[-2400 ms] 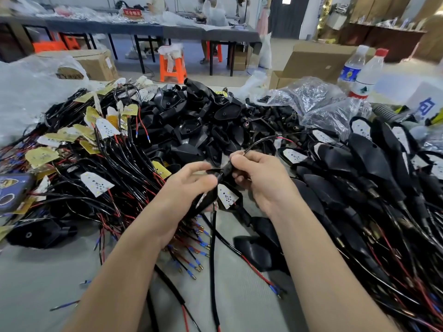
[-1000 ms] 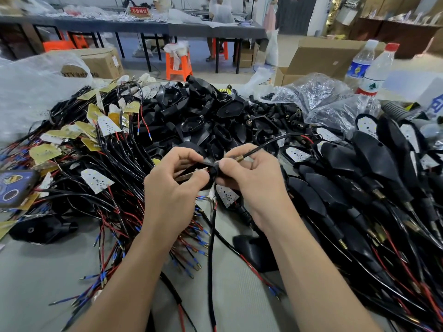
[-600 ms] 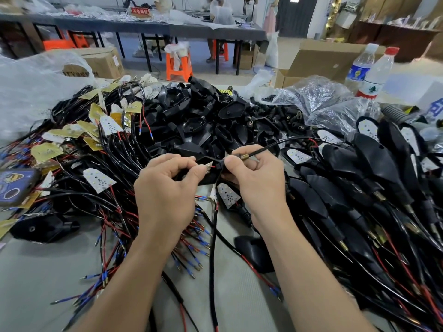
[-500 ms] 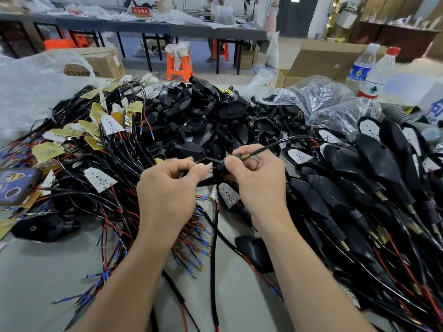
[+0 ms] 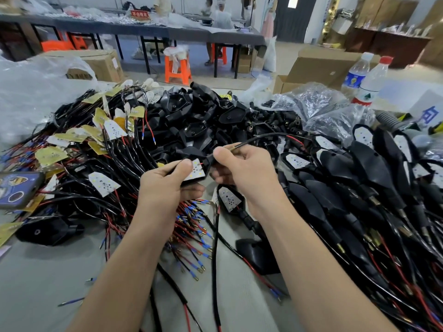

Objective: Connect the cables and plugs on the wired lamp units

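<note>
Left fingers have turned the LED board face-up.

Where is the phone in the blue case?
Head view, far left edge: the phone in the blue case lies on the tangled black and red wires.

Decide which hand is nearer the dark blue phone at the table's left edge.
Left. The left hand, holding a white LED board, is right of the dark blue phone; the right hand, pinching a black cable, is farther right.
</note>
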{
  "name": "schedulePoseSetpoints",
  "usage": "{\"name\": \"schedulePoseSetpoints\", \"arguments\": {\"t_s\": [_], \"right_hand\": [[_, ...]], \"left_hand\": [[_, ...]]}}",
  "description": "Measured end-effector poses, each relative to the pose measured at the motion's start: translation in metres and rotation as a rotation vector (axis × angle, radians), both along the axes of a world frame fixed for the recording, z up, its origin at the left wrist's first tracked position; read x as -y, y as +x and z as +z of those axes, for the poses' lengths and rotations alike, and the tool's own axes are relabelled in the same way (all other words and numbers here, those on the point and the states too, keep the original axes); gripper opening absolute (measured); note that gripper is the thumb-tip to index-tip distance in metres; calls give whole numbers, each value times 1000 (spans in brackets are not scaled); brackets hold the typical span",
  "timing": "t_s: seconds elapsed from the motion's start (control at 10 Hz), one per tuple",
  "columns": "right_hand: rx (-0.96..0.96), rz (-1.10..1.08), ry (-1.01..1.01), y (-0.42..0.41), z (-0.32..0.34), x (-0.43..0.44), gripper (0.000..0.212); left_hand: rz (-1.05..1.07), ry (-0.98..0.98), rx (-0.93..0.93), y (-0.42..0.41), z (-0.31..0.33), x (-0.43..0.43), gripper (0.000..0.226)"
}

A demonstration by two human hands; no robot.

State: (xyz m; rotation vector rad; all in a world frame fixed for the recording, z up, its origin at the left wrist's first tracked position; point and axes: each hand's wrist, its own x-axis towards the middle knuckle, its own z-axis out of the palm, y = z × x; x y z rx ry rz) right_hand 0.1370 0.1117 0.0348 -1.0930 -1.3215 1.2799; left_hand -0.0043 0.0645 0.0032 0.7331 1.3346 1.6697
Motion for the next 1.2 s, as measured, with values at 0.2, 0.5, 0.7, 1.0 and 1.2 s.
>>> {"name": "schedulePoseSetpoints", "arguments": {"t_s": [0.2, 0.5, 0.7, 1.0, 1.2], "right_hand": [[865, -353, 671, -3, 67, 15, 17], [1382, -55, 1170, 33, 131, 39, 17], [1323, -184, 752, 122, 130, 45, 16], [868, -792, 200, 279, 41, 33, 22], [926, -767, 88, 287, 21, 39, 31]], "left_hand": [[108, 138, 123, -4, 11, 7, 20], [-236, 131, 365, -7, 46, 11, 23], [-543, 132, 588, 55, 75, -16, 41], [-834, 91, -90, 154, 93, -12, 22], [-455, 218, -385, 114, 107, 24, 24]]}}
